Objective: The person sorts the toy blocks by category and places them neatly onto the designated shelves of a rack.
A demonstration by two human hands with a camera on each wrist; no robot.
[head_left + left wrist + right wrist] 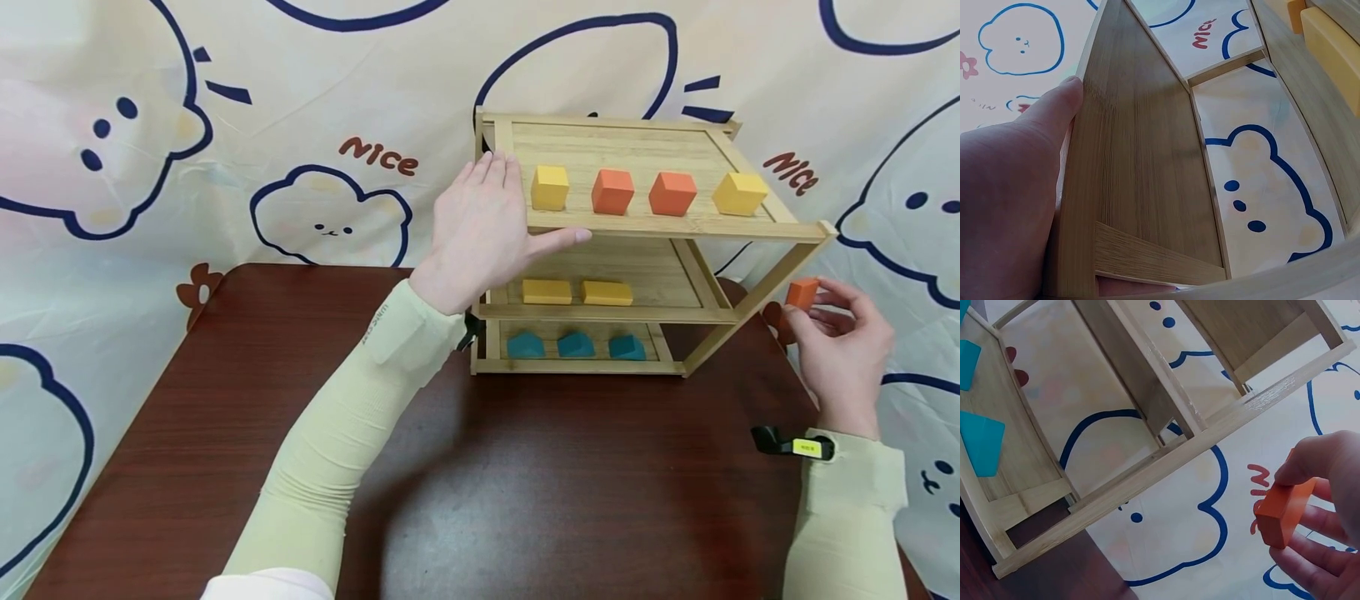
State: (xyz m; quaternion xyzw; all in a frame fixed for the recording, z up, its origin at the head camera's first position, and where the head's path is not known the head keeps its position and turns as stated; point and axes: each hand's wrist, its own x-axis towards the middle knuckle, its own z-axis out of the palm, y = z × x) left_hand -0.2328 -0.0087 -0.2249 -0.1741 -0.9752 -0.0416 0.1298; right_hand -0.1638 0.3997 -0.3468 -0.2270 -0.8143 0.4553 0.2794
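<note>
A three-tier wooden shelf (615, 225) stands at the back of the table. My left hand (487, 221) lies over the left end of its top tier, fingers straight and thumb stretched along the front edge. In the left wrist view that thumb (1063, 103) lies along a wooden board. Right of the shelf, my right hand (843, 342) pinches an orange block (1285, 512) between thumb and fingers, apart from the frame. On the top tier stand yellow cubes (550, 187) and orange-red cubes (612, 192), two of each, in a row.
Two flat yellow blocks (607, 292) lie on the middle tier. Three blue blocks (576, 344) sit on the bottom tier. The dark brown table (525, 483) extends in front of the shelf. A cartoon-printed cloth (300, 100) hangs behind and at the sides.
</note>
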